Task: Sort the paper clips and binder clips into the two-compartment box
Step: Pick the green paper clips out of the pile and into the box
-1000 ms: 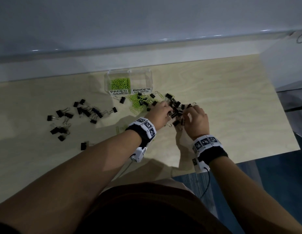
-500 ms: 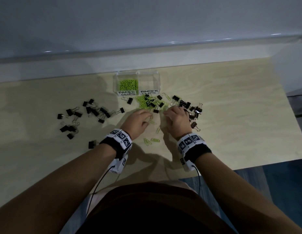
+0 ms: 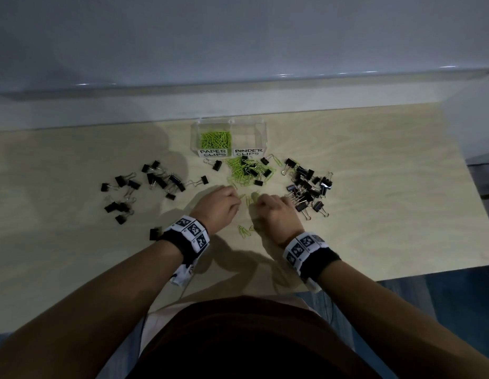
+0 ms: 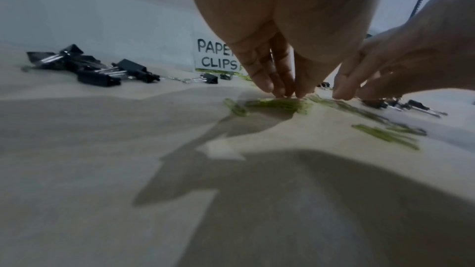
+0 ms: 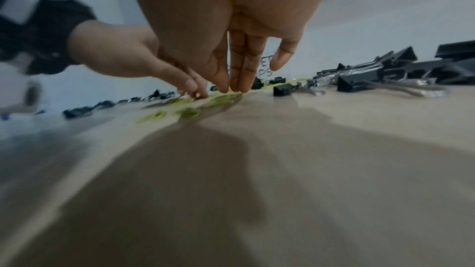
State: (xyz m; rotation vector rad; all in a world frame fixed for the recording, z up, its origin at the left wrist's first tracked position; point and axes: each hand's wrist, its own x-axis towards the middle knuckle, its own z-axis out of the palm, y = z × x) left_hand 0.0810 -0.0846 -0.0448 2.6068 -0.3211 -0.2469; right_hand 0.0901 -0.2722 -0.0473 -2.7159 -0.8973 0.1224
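Note:
The clear two-compartment box [image 3: 265,132] stands at the back, labelled PAPER CLIPS and BINDER CLIPS. Its left half holds green paper clips [image 3: 216,139]. A mixed heap of green paper clips [image 3: 239,173] and black binder clips lies right in front of it. My left hand [image 3: 236,201] and right hand [image 3: 258,205] are side by side just nearer than the heap. In the left wrist view the left hand [image 4: 285,90] points straight fingers down onto loose green paper clips [image 4: 277,103]. The right hand [image 5: 231,87] does the same, little finger lifted.
Black binder clips lie in a scattered group at the left [image 3: 155,181] and a denser pile at the right [image 3: 309,187]. One lone binder clip [image 3: 155,233] sits by my left wrist. A few green clips [image 3: 244,231] lie near the table's front edge.
Both hands have left the right binder clip pile and drawn back towards me and leftwards, onto loose green paper clips. A few green clips now lie nearer the front edge.

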